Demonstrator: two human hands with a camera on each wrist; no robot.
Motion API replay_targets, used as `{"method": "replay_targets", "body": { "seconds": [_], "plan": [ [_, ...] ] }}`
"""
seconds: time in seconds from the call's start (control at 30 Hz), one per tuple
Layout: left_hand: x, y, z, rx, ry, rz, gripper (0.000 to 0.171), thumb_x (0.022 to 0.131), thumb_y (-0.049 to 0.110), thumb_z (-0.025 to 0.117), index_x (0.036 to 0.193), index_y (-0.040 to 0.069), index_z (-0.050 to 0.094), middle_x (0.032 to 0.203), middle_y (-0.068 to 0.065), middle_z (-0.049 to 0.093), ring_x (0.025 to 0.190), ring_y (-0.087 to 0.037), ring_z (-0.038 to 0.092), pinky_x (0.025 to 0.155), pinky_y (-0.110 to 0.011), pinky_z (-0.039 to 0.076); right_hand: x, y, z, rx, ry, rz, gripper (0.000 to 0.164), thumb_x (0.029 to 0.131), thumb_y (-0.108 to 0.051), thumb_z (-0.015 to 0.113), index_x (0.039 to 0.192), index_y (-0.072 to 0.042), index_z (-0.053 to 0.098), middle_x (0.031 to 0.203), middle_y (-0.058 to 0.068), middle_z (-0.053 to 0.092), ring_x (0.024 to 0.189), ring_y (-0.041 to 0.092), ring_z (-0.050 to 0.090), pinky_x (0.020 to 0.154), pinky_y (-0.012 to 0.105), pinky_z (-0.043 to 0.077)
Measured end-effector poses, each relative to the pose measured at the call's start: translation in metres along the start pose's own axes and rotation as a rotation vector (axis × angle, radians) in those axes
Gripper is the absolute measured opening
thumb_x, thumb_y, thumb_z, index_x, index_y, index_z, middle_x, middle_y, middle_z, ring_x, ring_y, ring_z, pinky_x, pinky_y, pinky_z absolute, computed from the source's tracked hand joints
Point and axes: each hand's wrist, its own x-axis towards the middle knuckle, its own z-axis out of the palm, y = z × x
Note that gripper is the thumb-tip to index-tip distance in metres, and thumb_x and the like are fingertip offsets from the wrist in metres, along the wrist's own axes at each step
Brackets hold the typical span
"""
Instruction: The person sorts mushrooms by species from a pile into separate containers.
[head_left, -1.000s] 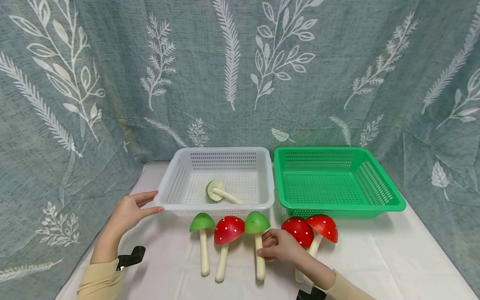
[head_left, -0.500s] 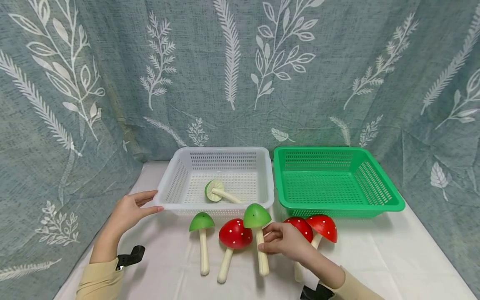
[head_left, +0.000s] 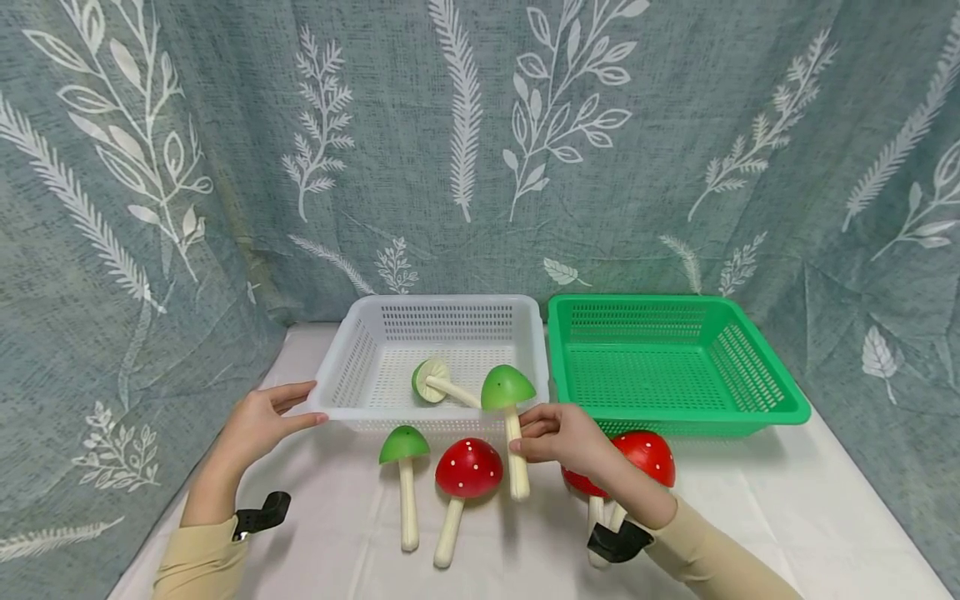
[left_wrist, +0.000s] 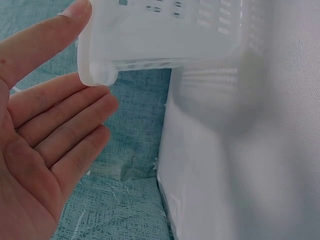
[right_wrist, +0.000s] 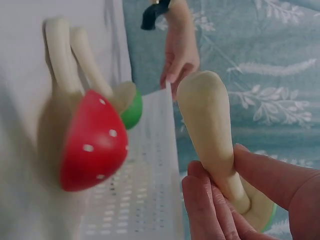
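My right hand [head_left: 566,437] pinches the stem of a green-capped toy mushroom [head_left: 507,388], cap up, at the front right rim of the white basket [head_left: 420,413]. In the right wrist view, thumb and fingers hold its pale stem [right_wrist: 205,120]. My left hand [head_left: 258,425] is at the basket's left front corner; in the left wrist view its fairly straight fingers [left_wrist: 75,117] and thumb touch the rim. Another green-capped mushroom [head_left: 431,382] lies inside the basket. In front lie a green-capped mushroom [head_left: 405,446] and a red spotted one [head_left: 468,469].
A green basket [head_left: 682,415] stands right of the white one. Two red spotted mushrooms, one with its cap [head_left: 647,454] showing, lie in front of it, partly hidden by my right forearm. A patterned blue-grey cloth [head_left: 480,167] hangs behind the white-covered table [head_left: 750,508].
My right hand has lifted the green-capped mushroom from the table and carried it up toward the white basket. The red mushroom beside it shifted slightly right. My left hand stays put.
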Motion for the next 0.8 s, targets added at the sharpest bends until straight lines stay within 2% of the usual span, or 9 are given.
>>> {"method": "replay_targets", "body": {
  "seconds": [0.17,0.5,0.63,0.8],
  "plan": [
    [-0.001,0.0,0.0,-0.002,-0.002,-0.002,0.071,0.08,0.049,0.072,0.135,0.008,0.054,0.134,-0.016,0.056,0.122,-0.037,0.054,0.092,-0.05,0.049,0.016,-0.007,-0.005,-0.019,0.039,-0.004,0.036,0.08,-0.014,0.076,0.108,0.005,0.065,0.093,0.013,0.072,0.078,0.015,0.069,0.073,0.035,0.059],
    [0.0,-0.001,-0.001,0.001,0.003,0.001,0.072,0.08,0.048,0.072,0.135,0.007,0.054,0.135,-0.017,0.055,0.122,-0.037,0.053,0.092,-0.05,0.048,0.045,-0.026,-0.015,0.03,0.094,0.019,0.038,0.081,-0.009,0.075,0.113,0.007,0.062,0.098,0.018,0.07,0.077,0.015,0.069,0.073,0.035,0.059],
    [0.0,-0.001,0.0,-0.006,0.0,-0.005,0.073,0.08,0.049,0.072,0.136,0.006,0.053,0.135,-0.018,0.054,0.123,-0.038,0.052,0.093,-0.052,0.048,0.055,-0.033,-0.02,0.065,0.096,0.038,0.041,0.082,-0.008,0.074,0.117,0.008,0.06,0.102,0.02,0.069,0.077,0.014,0.069,0.078,0.038,0.058],
    [0.0,-0.002,0.0,-0.01,-0.005,-0.008,0.073,0.079,0.049,0.072,0.136,0.007,0.053,0.135,-0.017,0.054,0.123,-0.038,0.052,0.092,-0.051,0.048,0.069,-0.039,-0.024,0.068,0.088,0.085,0.046,0.082,-0.009,0.074,0.121,0.007,0.057,0.107,0.021,0.068,0.077,0.014,0.07,0.078,0.035,0.058]
  ]
}}
